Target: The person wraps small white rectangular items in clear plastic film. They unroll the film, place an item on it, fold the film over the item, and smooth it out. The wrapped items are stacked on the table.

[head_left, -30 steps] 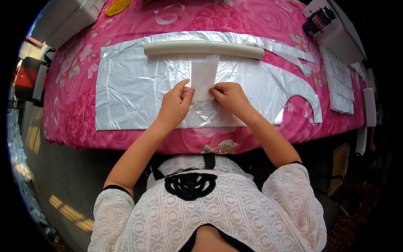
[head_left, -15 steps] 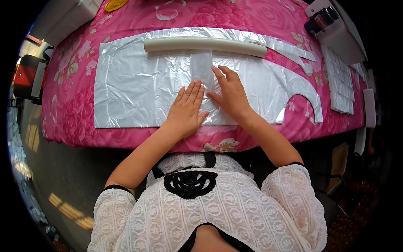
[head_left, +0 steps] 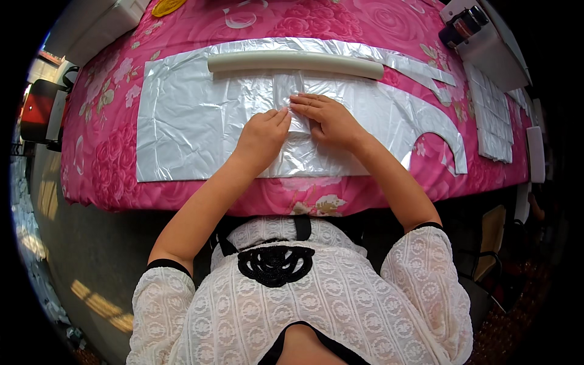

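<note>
A stack of silvery-white plastic sheets [head_left: 188, 121], with a curved cutout at its right end, lies flat in front of me. On its middle rests a small translucent plastic piece [head_left: 298, 125], partly covered by my hands. My left hand [head_left: 263, 139] has its fingers bent and together at the left side of this piece; the thumb is hidden. From the right, my right hand [head_left: 328, 120] lays its outstretched fingers over the piece, thumb apart. The two hands' fingertips nearly meet. Just beyond them a pale, slightly curved tube [head_left: 295, 62] lies across the sheets.
A pink floral cloth [head_left: 109, 146] covers the table. Folded plastic sheets [head_left: 491, 121] lie at the right, near a white box [head_left: 496, 58] and a dark bottle [head_left: 463, 27]. Another white box [head_left: 91, 30] stands far left, beside a yellow item [head_left: 167, 6]. A chair [head_left: 490, 240] is lower right.
My left hand has gone from lying flat to bent fingers, a little farther away. My right hand has moved left, its fingers now over the translucent piece, which looks more crumpled.
</note>
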`<state>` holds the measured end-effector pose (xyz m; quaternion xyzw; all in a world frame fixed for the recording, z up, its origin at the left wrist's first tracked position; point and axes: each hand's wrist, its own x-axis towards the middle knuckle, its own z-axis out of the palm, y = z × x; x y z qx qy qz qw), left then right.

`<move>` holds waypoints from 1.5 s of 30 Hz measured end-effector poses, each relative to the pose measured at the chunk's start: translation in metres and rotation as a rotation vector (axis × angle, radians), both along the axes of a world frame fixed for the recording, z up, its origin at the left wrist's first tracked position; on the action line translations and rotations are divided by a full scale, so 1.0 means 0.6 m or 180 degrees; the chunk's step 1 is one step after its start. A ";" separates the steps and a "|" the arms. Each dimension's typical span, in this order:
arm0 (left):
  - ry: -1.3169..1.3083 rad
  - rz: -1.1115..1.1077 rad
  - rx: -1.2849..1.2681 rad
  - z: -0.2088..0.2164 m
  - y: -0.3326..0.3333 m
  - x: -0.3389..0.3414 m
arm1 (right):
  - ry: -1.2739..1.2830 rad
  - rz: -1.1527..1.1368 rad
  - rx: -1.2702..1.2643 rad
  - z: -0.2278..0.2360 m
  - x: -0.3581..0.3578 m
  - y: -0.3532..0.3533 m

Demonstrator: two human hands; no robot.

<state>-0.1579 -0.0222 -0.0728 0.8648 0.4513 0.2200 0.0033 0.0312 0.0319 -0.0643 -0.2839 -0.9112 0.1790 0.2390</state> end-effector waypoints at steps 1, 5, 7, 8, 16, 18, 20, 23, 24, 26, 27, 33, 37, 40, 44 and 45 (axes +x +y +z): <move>-0.0035 -0.0069 -0.0032 0.001 0.001 -0.005 | 0.0073 -0.0066 0.0070 -0.001 -0.001 -0.004; -0.0390 -0.0597 -0.0140 0.021 -0.051 -0.022 | 0.0180 0.0066 0.0349 -0.005 0.003 -0.051; -0.0343 -0.0743 -0.0276 0.028 -0.072 -0.029 | 0.0280 0.0088 0.0349 -0.012 0.006 -0.081; -0.0297 -0.0648 -0.0388 0.028 -0.078 -0.032 | 0.0333 0.0137 0.0354 -0.013 0.007 -0.088; -0.0826 0.0210 -0.1161 0.038 -0.055 -0.027 | 0.0210 -0.0701 -0.0711 0.001 0.006 -0.070; -0.1647 0.0540 -0.1490 0.028 -0.039 -0.016 | 0.0564 -0.1293 -0.1811 0.020 -0.012 -0.063; -0.1752 0.0942 -0.1639 0.022 -0.023 -0.012 | 0.0247 -0.1468 -0.1861 0.025 -0.023 -0.041; -0.1720 0.1259 -0.1799 0.025 -0.004 -0.011 | -0.0178 -0.1636 -0.2357 0.040 -0.033 -0.009; -0.1731 0.1291 -0.1846 0.024 0.001 -0.011 | -0.0249 -0.1641 -0.2414 0.042 -0.034 -0.003; -0.1714 0.1377 -0.1987 0.024 0.006 -0.012 | -0.0348 -0.1658 -0.2534 0.041 -0.035 0.006; -0.1688 0.1431 -0.2082 0.030 0.007 -0.013 | -0.0378 -0.1670 -0.2599 0.038 -0.036 0.010; -0.0673 0.0951 -0.0867 0.039 0.005 -0.002 | -0.0476 -0.1631 -0.2669 0.044 -0.037 0.015; -0.0330 0.0273 -0.0325 0.017 0.007 0.024 | -0.0362 -0.1677 -0.2761 0.032 -0.037 0.016; 0.0080 0.0517 -0.0690 -0.002 0.010 0.030 | -0.0416 -0.1645 -0.2551 0.034 -0.037 0.013; 0.0275 0.0637 -0.0921 -0.005 0.012 0.033 | -0.0591 -0.1656 -0.2416 0.043 -0.038 0.003; 0.0277 0.0615 -0.0932 -0.004 0.010 0.034 | -0.0631 -0.1625 -0.2249 0.040 -0.034 -0.004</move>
